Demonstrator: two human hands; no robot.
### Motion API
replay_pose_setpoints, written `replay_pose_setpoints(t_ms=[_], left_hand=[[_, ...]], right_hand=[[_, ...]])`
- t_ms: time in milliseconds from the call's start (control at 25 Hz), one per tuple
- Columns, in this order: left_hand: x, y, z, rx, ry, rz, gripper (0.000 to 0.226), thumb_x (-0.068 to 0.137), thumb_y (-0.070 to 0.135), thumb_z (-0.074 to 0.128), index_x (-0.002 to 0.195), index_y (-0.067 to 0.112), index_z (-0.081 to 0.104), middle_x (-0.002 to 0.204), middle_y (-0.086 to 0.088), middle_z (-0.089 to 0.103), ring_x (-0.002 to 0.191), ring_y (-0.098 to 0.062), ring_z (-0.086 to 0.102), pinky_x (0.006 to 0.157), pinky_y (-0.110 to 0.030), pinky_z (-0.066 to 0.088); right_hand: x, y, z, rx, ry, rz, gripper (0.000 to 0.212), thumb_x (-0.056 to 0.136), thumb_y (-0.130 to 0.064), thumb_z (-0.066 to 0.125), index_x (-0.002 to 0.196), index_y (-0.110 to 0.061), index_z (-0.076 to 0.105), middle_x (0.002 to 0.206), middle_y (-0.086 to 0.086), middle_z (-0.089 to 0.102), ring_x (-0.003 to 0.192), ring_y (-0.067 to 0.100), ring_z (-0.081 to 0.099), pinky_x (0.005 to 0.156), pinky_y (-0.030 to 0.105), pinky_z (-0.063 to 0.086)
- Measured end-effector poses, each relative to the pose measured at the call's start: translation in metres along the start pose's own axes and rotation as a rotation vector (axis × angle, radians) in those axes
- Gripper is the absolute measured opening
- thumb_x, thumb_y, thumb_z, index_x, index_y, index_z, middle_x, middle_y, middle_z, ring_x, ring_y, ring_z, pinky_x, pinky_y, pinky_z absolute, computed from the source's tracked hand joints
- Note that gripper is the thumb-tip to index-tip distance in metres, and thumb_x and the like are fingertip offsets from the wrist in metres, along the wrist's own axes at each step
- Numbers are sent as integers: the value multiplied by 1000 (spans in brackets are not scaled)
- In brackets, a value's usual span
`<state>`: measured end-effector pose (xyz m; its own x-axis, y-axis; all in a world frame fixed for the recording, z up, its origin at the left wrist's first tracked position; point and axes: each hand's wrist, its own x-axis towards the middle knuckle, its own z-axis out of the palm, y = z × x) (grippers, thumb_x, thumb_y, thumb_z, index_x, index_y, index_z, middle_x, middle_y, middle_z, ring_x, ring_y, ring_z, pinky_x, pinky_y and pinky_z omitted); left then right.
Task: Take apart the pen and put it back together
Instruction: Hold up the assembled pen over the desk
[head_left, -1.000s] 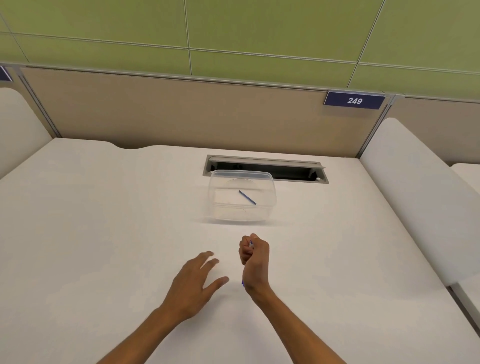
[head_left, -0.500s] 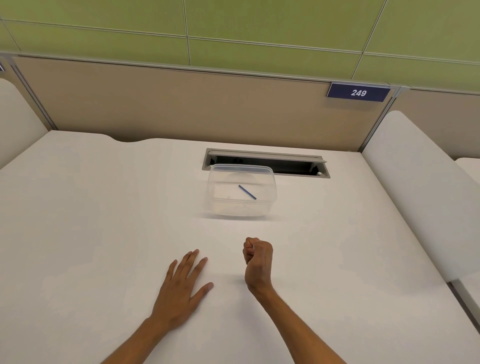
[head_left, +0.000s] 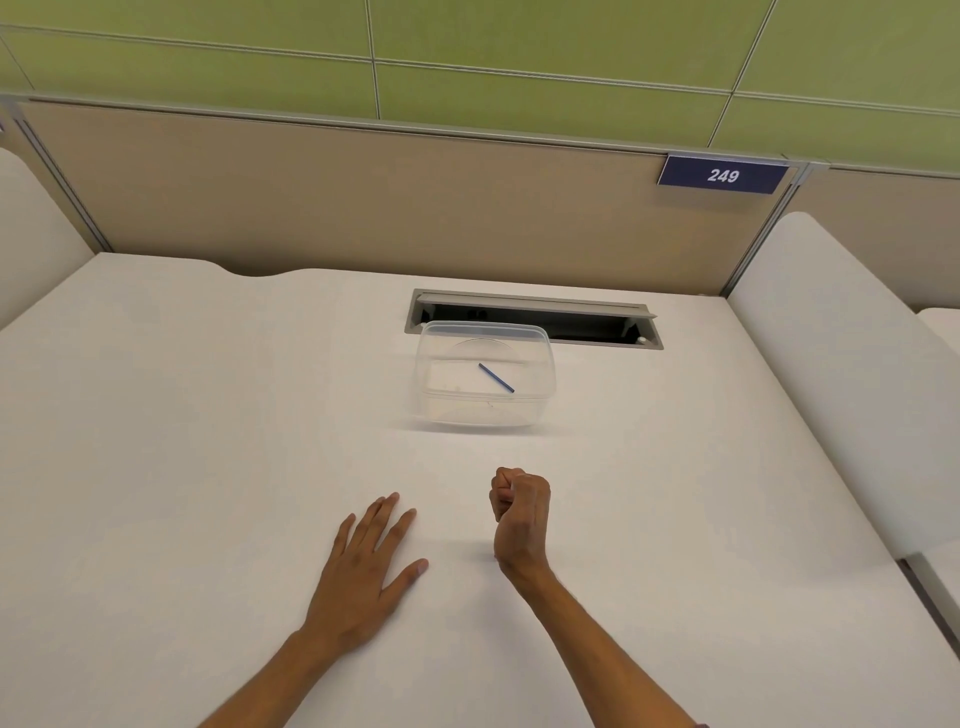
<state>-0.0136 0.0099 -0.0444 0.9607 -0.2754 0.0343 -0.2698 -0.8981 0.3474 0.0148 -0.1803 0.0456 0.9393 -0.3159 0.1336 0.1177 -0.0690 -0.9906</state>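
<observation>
Left hand (head_left: 363, 577) is lying flat, palm down, on the white worktop (head_left: 182, 441), fingers (head_left: 387, 514) spread and holding nothing. Right hand (head_left: 519, 514) is resting on its edge just beside it, fingers curled into a tight fist; whether a pen part is sitting inside the fist cannot be told from this view. A thin blue rod (head_left: 496, 378), possibly the pen's refill, is lying at a slant on the floor of a clear plastic tub (head_left: 441, 410), well ahead of both hands and touching neither. The tub is rectangular with rounded corners and is standing open. The worktop is looking matte and smooth. Behind the tub, a grey cable slot (head_left: 597, 332) is sitting open.
</observation>
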Motion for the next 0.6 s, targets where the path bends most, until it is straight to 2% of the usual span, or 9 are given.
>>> replay_pose_setpoints(t_ms=[120, 240, 320, 600], left_hand=[[0, 0, 0, -2, 2, -3, 69, 90, 68, 17, 150, 34, 19, 160, 10, 8, 146, -5, 3, 118, -30, -6], [0, 0, -1, 3, -2, 0, 69, 90, 68, 16, 150, 35, 18, 160, 10, 6, 146, -4, 1, 118, -30, -7], [0, 0, 0, -4, 2, -1, 69, 89, 69, 16, 150, 34, 18, 160, 10, 6, 146, -4, 1, 118, -30, -6], [0, 0, -1, -17, 7, -1, 69, 90, 68, 17, 150, 34, 20, 160, 10, 7, 146, -4, 2, 118, -31, -5]], right_hand=[[-1, 0, 1, -3, -6, -12, 26, 68, -34, 30, 58, -16, 15, 58, 20, 11, 55, 12, 12, 51, 26, 8], [0, 2, 1, 1, -20, 0, 25, 73, -21, 31, 55, -12, 16, 57, 19, 10, 54, 11, 12, 51, 25, 8], [1, 4, 0, 6, -24, 15, 22, 73, -12, 29, 55, -13, 16, 57, 17, 10, 54, 11, 12, 50, 23, 8], [2, 5, 1, -1, -32, 19, 23, 74, -11, 28, 57, -21, 16, 54, 1, 12, 53, 10, 12, 49, 22, 8]])
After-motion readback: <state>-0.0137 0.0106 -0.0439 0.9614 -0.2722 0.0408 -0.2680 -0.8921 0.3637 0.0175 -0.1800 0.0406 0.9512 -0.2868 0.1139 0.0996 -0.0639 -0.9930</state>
